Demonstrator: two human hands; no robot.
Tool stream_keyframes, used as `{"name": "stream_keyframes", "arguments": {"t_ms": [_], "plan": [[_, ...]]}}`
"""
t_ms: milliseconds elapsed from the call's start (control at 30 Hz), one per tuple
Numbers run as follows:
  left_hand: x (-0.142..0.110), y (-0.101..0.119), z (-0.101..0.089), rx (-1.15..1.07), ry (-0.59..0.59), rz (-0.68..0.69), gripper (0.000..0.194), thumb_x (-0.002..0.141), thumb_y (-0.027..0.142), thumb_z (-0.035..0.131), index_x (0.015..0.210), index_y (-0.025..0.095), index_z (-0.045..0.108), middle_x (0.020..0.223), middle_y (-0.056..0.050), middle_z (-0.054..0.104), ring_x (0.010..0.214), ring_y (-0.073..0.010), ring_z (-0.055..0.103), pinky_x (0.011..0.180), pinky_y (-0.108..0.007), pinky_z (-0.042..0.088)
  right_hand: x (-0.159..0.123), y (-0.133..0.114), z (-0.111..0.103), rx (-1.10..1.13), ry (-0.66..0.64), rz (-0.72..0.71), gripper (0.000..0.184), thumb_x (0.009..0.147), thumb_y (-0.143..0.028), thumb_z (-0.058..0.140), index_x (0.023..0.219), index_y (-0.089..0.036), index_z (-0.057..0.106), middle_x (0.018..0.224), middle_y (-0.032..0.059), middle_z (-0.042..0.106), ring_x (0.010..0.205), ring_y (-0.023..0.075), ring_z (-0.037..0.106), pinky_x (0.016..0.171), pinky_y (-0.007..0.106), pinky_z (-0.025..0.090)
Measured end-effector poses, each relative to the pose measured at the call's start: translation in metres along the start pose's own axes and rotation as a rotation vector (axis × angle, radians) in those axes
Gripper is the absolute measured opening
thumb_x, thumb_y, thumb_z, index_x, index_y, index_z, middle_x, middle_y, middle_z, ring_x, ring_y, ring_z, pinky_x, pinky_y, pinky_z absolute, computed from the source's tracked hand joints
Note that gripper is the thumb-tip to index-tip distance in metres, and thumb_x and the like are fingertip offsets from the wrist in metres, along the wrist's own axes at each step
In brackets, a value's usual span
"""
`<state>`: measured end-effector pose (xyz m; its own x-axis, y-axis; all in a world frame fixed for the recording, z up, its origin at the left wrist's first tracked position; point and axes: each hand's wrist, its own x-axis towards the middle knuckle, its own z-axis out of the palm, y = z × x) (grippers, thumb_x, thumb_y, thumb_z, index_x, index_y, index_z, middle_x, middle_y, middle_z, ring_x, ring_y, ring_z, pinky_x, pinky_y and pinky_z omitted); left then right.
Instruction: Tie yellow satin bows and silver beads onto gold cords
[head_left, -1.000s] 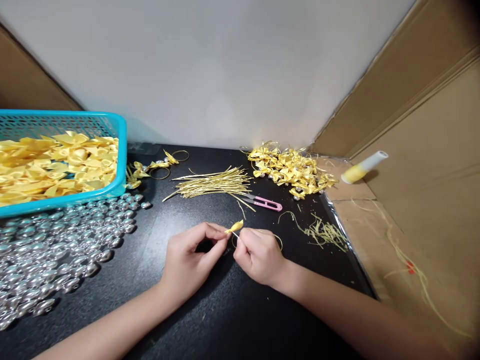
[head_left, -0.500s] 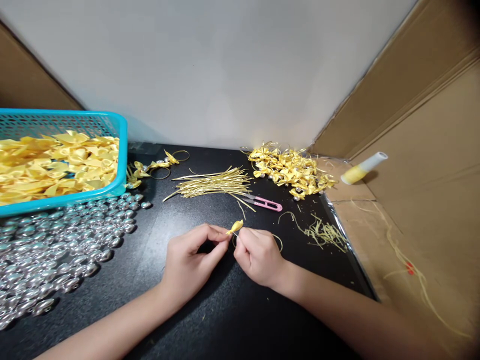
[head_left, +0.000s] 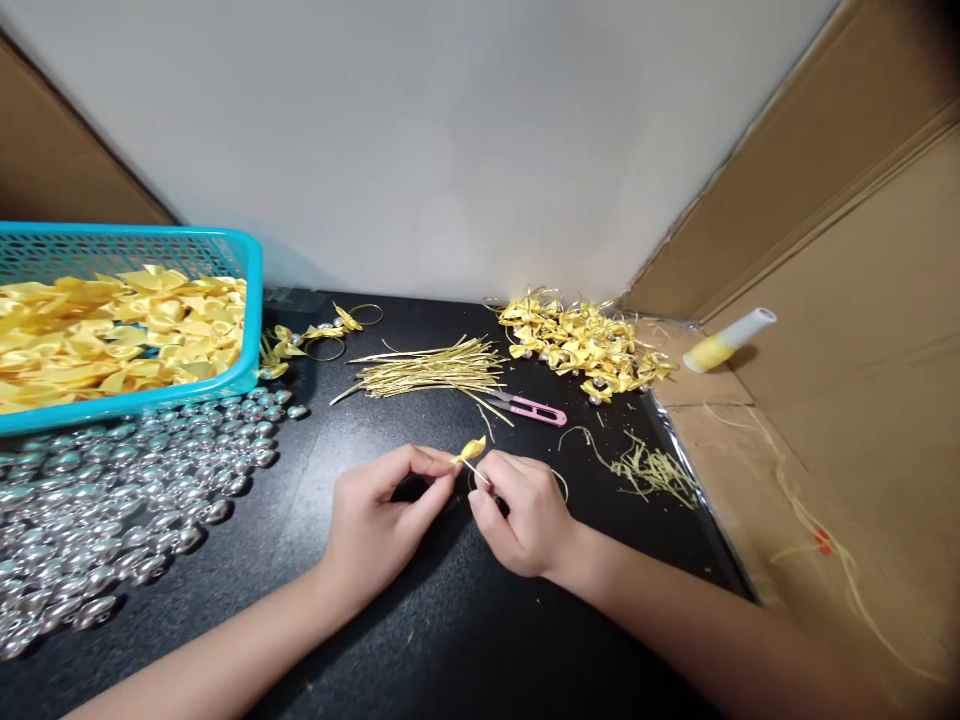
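Observation:
Between the thumb and fingers of my left hand (head_left: 386, 510) is a small yellow ribbon bow (head_left: 472, 449), pinched at its lower end. A thin, straight, pale piece (head_left: 475, 470) runs from the bow to my right hand (head_left: 525, 510); whether it is a needle or stiff cord I cannot tell. My right index finger is curled against its end, with the thumb a little apart below. Behind the right hand curves a loop of thin gold cord (head_left: 566, 487), partly hidden. Just beyond the hands lie a bundle of gold cords (head_left: 431, 367) and pink thread snips (head_left: 536, 410).
On the left, a blue basket (head_left: 256, 300) holds yellow bows, with many silver beads (head_left: 112, 500) spread before it. Finished-looking bows with beads and cord (head_left: 577, 340) are heaped back right. Cord scraps (head_left: 652, 470) and a yellow-white thread cone (head_left: 727, 340) lie to the right.
My right hand has turned slightly and its thumb has dropped away from the index finger. More of the pale piece shows between the bow and that hand. The left hand keeps its pinch.

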<state>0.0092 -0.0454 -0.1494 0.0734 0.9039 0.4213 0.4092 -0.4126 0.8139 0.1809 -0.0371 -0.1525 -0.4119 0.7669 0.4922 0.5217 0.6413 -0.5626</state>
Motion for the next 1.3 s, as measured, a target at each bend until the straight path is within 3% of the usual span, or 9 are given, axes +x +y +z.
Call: {"name": "stream_keyframes", "arguments": {"t_ms": [367, 633, 767, 967, 1100, 1300], "plan": [[-0.002, -0.001, -0.001, 0.020, -0.015, 0.046, 0.009, 0.079, 0.011, 0.065, 0.073, 0.018, 0.065, 0.074, -0.002, 0.074, 0.067, -0.0143, 0.071, 0.064, -0.024, 0.058, -0.001, 0.005, 0.006, -0.073, 0.108, -0.134, 0.028, 0.082, -0.010, 0.039, 0.058, -0.022, 0.033, 0.048, -0.0051, 0.042, 0.043, 0.0089, 0.038, 0.048, 0.025, 0.030], [-0.001, 0.010, 0.003, -0.014, -0.068, 0.160, 0.011, 0.078, 0.008, 0.064, 0.075, 0.018, 0.066, 0.073, -0.002, 0.074, 0.065, -0.0143, 0.071, 0.061, -0.022, 0.057, -0.002, 0.007, 0.009, -0.103, 0.075, -0.107, 0.030, 0.085, -0.012, 0.038, 0.058, -0.023, 0.035, 0.048, -0.0037, 0.043, 0.043, 0.0103, 0.040, 0.048, 0.025, 0.033], [-0.002, 0.003, 0.001, -0.011, -0.052, 0.105, 0.010, 0.079, 0.009, 0.064, 0.075, 0.018, 0.064, 0.074, -0.001, 0.073, 0.067, -0.0137, 0.070, 0.063, -0.022, 0.056, 0.001, 0.003, 0.002, 0.007, 0.006, -0.053, 0.027, 0.089, -0.017, 0.039, 0.063, -0.021, 0.042, 0.055, -0.0011, 0.049, 0.052, 0.0121, 0.047, 0.054, 0.026, 0.038], [0.002, -0.009, -0.001, -0.036, -0.005, -0.015, 0.006, 0.081, 0.013, 0.063, 0.083, 0.018, 0.062, 0.077, -0.001, 0.068, 0.068, -0.0127, 0.064, 0.062, -0.023, 0.054, 0.004, 0.002, -0.006, 0.085, 0.014, 0.039, 0.022, 0.089, -0.020, 0.045, 0.068, -0.019, 0.053, 0.058, -0.0020, 0.053, 0.054, 0.0110, 0.049, 0.057, 0.025, 0.039], [0.005, -0.010, 0.000, -0.031, -0.040, 0.017, 0.005, 0.083, 0.013, 0.063, 0.083, 0.018, 0.063, 0.078, -0.001, 0.068, 0.069, -0.0131, 0.063, 0.065, -0.025, 0.052, 0.006, 0.003, -0.004, 0.096, 0.033, 0.039, 0.026, 0.090, -0.022, 0.050, 0.065, -0.019, 0.056, 0.055, -0.0031, 0.055, 0.051, 0.0098, 0.049, 0.056, 0.025, 0.038], [0.006, -0.006, -0.003, 0.022, -0.069, 0.107, 0.007, 0.085, 0.015, 0.059, 0.085, 0.019, 0.065, 0.076, -0.002, 0.069, 0.068, -0.0142, 0.064, 0.063, -0.025, 0.051, 0.006, 0.012, -0.002, 0.316, 0.073, 0.220, 0.015, 0.082, -0.030, 0.063, 0.076, -0.019, 0.057, 0.058, -0.0041, 0.054, 0.050, 0.0092, 0.049, 0.051, 0.022, 0.041]]}}
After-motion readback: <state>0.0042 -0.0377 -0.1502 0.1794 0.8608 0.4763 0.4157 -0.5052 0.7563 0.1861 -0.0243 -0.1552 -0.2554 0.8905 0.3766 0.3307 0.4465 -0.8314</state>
